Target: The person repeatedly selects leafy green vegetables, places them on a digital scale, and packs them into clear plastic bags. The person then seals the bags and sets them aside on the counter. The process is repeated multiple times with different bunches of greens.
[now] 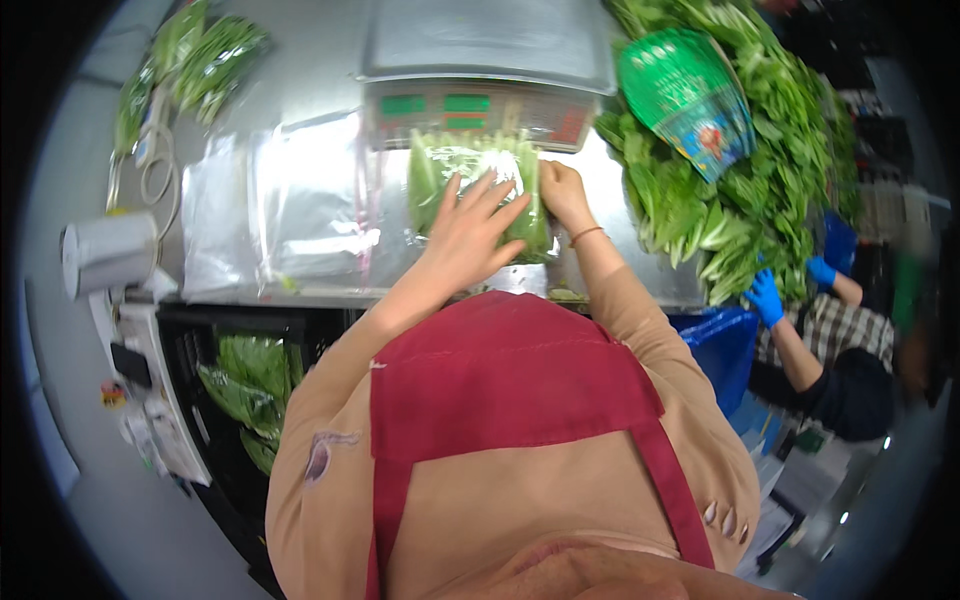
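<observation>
A clear plastic bag of green leafy vegetables (480, 161) lies on the metal worktop in front of me, its pale stalk ends towards the scale. My left hand (472, 229) rests on top of the bag with its fingers spread. At the bag's right edge, my right hand (564, 193) has its fingers curled against the plastic; the thumb is mostly hidden. Just beyond the bag stands a weighing scale with lit green displays (466, 111) and a bare metal pan (487, 37).
Flat clear bags (307, 210) lie left, near a white cylindrical device (112, 251) and bagged greens (221, 64). Loose greens (787, 150) heap right under a green printed bag (675, 82). A co-worker's blue-gloved hand (765, 296) touches them. A black crate (180, 352) holds bagged greens.
</observation>
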Demonstrator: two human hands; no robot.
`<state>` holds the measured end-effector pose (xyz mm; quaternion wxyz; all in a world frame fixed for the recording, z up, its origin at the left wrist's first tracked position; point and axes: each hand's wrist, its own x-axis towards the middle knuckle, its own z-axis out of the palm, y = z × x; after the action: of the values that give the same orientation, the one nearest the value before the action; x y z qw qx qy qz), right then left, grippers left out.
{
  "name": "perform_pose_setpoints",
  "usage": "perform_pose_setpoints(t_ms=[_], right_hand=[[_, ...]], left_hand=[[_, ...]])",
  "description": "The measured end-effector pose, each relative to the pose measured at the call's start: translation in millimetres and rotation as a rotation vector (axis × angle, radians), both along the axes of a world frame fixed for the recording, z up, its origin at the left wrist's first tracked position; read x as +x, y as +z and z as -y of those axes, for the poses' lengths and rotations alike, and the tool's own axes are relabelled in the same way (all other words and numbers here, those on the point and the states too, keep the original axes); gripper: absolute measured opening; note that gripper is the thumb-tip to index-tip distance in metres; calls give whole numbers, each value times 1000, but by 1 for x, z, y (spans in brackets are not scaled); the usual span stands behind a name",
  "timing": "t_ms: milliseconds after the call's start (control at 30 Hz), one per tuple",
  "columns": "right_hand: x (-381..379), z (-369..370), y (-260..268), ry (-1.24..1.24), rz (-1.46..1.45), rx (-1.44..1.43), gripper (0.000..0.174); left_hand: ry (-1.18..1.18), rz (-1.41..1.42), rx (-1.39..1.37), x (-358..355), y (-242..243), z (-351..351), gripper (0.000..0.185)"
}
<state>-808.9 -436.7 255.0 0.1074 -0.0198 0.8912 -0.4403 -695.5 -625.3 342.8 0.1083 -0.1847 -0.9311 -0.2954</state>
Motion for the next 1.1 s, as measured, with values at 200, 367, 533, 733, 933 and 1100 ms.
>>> perform_pose_setpoints(t_ms=[200,367,533,733,933,1100], right_hand=[[33,-28,77,740,-778,546,70],[56,-3,70,1177,-760,392,59],[46,10,102,535,-116,-390,36],[121,141,157,1071,519,-509,49],[10,82,119,477,-544,-281,38],[-94,-30,67,-159,-868,482,44]], left_hand=[[97,141,43,-13,-60,5,82],[-17,184,489,-20,-65,40,63],[742,147,1474,55,-36,99,63],[555,258,2251,181,-83,149,45],[1652,230,1120,360,-12,224,81],[1760,360,-171,468,-223,261,77]])
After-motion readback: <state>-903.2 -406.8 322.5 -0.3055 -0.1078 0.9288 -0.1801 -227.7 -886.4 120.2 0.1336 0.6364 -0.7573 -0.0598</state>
